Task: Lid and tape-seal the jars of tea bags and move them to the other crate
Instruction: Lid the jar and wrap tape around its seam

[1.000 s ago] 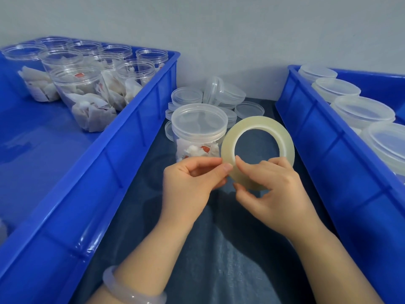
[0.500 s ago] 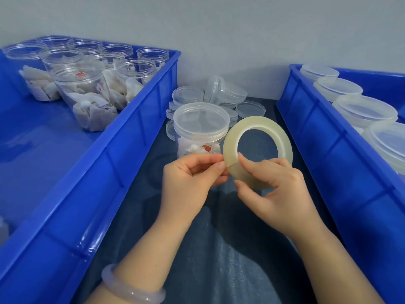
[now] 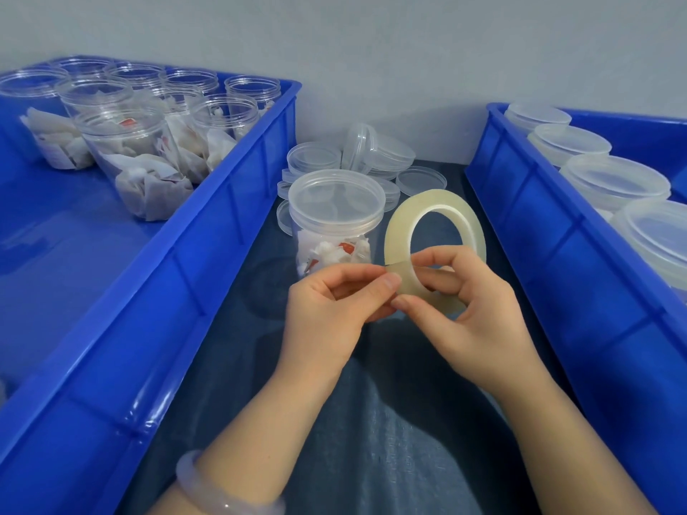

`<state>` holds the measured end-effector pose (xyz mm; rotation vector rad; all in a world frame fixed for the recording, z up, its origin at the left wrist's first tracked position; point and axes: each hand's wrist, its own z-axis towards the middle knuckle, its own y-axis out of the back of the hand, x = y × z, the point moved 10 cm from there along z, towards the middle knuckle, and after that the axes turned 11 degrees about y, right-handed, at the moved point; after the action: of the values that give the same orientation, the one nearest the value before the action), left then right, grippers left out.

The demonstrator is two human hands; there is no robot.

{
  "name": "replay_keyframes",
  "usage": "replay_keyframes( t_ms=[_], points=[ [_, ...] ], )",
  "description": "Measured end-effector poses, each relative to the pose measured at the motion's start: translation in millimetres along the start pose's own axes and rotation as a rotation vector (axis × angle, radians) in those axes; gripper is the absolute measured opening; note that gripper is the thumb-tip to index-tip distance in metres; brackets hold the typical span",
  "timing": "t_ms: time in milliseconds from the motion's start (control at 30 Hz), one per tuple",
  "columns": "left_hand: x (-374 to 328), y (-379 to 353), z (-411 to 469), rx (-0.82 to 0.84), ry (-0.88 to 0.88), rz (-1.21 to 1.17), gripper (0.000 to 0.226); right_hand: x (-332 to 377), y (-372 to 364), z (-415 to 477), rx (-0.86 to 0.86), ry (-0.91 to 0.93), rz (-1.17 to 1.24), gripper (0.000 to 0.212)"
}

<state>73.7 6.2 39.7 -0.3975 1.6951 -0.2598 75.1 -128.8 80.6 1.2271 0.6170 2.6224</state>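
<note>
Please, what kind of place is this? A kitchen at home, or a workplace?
Most likely a small packing station, not a home kitchen. Two blue crates serve as bins: the left crate holds open jars of tea bags, the right crate holds lidded jars. Spare lids lie piled between them.

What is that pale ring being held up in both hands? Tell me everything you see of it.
It is a roll of clear, yellowish sticky tape, a wide flat ring with an open middle, held upright on edge above the dark cloth. The right hand grips its lower rim; the left hand pinches the loose tape end. The lidded clear plastic jar stands just beyond it.
</note>
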Motion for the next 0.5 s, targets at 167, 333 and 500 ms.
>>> replay_keyframes(
  t_ms=[167,333,500],
  points=[
    [-2,-3,-1,0.040,-0.009,-0.013,0.013,-1,0,0,0.033,-0.010,0.053,0.029],
    [-13,-4,-2,0.043,-0.096,0.183,0.019,-2,-2,0,0.091,-0.021,0.068,0.029],
    [-21,-5,-7,0.009,-0.207,0.341,0.025,-2,-5,0,0.108,-0.037,0.060,0.025]
  ],
)
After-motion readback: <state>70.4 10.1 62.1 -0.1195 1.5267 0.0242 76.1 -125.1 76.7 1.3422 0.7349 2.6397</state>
